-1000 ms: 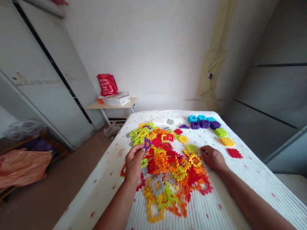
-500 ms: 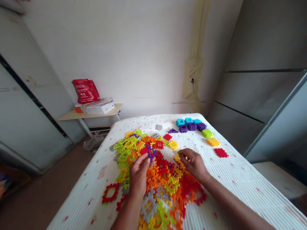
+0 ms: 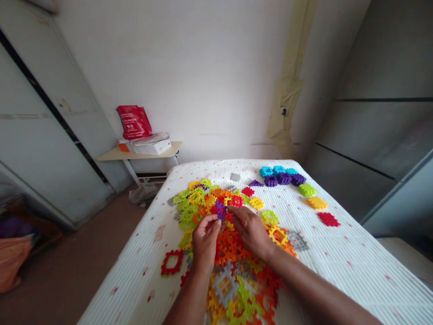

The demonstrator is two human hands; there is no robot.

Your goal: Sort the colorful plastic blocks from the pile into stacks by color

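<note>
A purple interlocking plastic piece (image 3: 220,210) with notched edges is held up over the middle of the pile. My left hand (image 3: 205,239) pinches its lower left side between thumb and fingers. From the right, my right hand (image 3: 251,230) reaches in with curled fingers, its fingertips closed at the piece's right edge; they hide part of that edge. Below both hands spreads a heap of loose interlocking pieces (image 3: 233,246) in orange, red, yellow, green and grey. Apart from the heap, left of my left wrist, lies a red square frame piece (image 3: 172,263).
At the far right of the bed-like surface (image 3: 142,257) stand turquoise blocks (image 3: 266,171) and purple blocks (image 3: 284,178). Green (image 3: 307,189), yellow (image 3: 317,202) and red pieces (image 3: 329,220) lie in a line nearer me. A side table (image 3: 142,155) holds a red bag (image 3: 133,122).
My right hand has moved left from the yellow pieces at the heap's right side to the purple piece. My left hand still holds that piece, now turned more edge-on. The view has shifted slightly left.
</note>
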